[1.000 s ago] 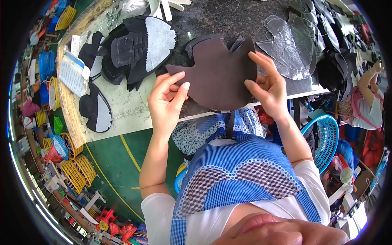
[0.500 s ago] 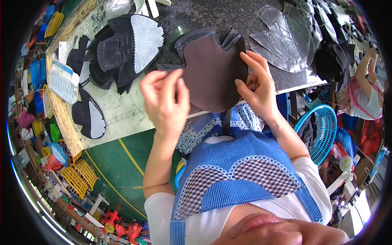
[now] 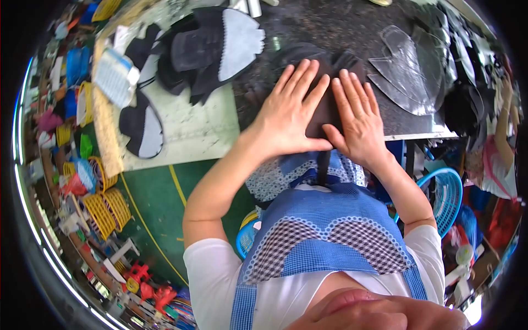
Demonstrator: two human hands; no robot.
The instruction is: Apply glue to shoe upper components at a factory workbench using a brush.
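Both palms lie flat, side by side, on a dark brown sheet piece [image 3: 325, 114] at the table's near edge. My left hand [image 3: 287, 114] has its fingers stretched and its thumb reaching toward the other hand. My right hand [image 3: 360, 118] presses with fingers straight, its thumb pointing inward. Most of the brown piece is hidden under them, and darker pieces [image 3: 300, 52] show beyond the fingertips. Left of my hands lies a pile of black cut pieces [image 3: 192, 52] with a pale grey, zigzag-edged part [image 3: 237, 47].
A smaller black-and-grey piece [image 3: 144, 129] and a white-and-blue packet [image 3: 114, 77] lie at the table's left. Shiny dark pieces [image 3: 410, 77] are stacked right. A blue basket [image 3: 448, 201] stands below the right edge. Another person [image 3: 498, 159] is at far right.
The brown piece, held up at its right edge before, now lies down on the table. My left hand has moved right onto it, and both hands have flattened. The view has shifted.
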